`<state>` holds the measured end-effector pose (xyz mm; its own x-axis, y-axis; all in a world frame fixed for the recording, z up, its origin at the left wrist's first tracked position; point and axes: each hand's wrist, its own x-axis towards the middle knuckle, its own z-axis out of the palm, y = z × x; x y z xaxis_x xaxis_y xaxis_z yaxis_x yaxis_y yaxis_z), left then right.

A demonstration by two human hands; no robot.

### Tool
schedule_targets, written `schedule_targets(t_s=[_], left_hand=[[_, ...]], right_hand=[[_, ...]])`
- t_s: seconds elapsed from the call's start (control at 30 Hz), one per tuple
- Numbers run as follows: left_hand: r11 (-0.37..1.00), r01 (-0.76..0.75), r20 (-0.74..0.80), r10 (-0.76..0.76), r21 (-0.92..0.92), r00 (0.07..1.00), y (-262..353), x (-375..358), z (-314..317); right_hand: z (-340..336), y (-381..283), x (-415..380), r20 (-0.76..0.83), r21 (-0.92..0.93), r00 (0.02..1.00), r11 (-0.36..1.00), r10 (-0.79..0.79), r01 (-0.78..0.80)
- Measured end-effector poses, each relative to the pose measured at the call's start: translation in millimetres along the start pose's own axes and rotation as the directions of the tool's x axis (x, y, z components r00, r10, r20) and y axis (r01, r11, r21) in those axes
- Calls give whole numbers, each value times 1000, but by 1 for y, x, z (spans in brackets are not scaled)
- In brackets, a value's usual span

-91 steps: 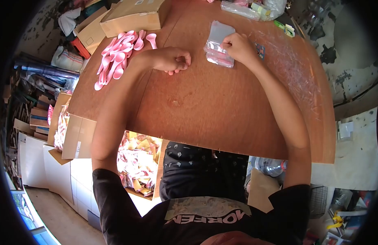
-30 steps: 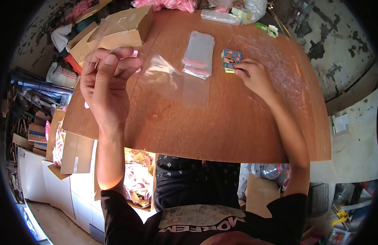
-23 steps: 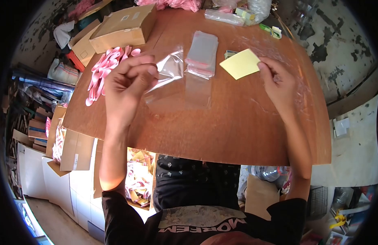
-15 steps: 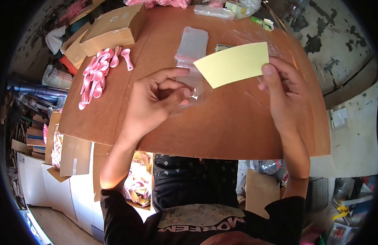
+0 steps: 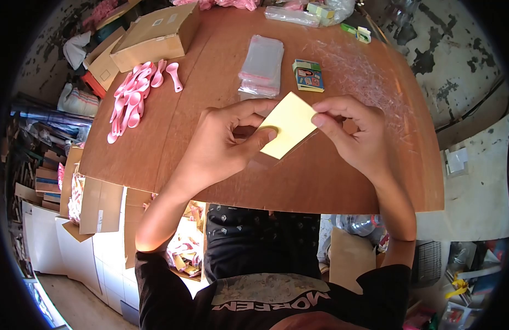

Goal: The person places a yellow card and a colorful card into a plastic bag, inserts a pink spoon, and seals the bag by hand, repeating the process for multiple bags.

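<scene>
Between my two hands is a pale yellow paper card (image 5: 290,125), tilted over the near middle of the table. My left hand (image 5: 232,137) pinches its left edge, thumb on the front face and fingers mostly hidden behind. At its upper right edge, my right hand (image 5: 353,129) grips the card between thumb and fingertips. Beyond the hands lies a stack of clear plastic bags (image 5: 261,60). A small pile of printed cards (image 5: 308,76) sits to the right of that stack. To the left is a heap of pink plastic spoons (image 5: 134,99).
A cardboard box (image 5: 155,38) stands at the table's back left. Plastic packs (image 5: 292,15) and a small green and white box (image 5: 356,32) lie along the far edge. Thin clear scraps (image 5: 370,82) cover the right side. Open cartons (image 5: 97,206) stand below the left edge.
The yellow card has moved left and down to my left hand and now looks narrower. My left hand, which held a clear plastic bag, now also pinches the card. The printed pile is uncovered.
</scene>
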<state>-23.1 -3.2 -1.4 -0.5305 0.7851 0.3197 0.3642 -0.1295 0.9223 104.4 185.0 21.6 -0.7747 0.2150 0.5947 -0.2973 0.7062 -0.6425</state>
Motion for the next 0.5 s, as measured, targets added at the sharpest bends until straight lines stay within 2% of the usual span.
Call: schedule_targets(t_s=[0.07, 0.1, 0.17, 0.2, 0.33, 0.4, 0.5], left_hand=[[1000, -16, 2, 16, -3, 1000, 3, -1, 3], [1000, -29, 3, 29, -3, 1000, 5, -2, 4], [1000, -16, 0, 16, 16, 1000, 10, -6, 5], [999, -4, 0, 4, 36, 1000, 11, -8, 6], [996, -92, -54, 93, 14, 994, 9, -11, 14], [974, -216, -77, 221, 71, 972, 7, -12, 16], [975, -206, -101, 214, 83, 971, 10, -11, 16]], right_hand=[[1, -4, -2, 142, 9, 989, 999, 51, -53], [3, -5, -1, 144, 8, 988, 999, 52, -54], [7, -5, 1, 206, -8, 955, 975, -214, 220], [7, -11, -2, 263, 40, 958, 993, -114, 107], [14, -8, -3, 241, 59, 958, 987, -157, 147], [13, -9, -2, 280, 53, 949, 989, -147, 137], [12, -17, 4, 353, 20, 921, 985, -168, 172]])
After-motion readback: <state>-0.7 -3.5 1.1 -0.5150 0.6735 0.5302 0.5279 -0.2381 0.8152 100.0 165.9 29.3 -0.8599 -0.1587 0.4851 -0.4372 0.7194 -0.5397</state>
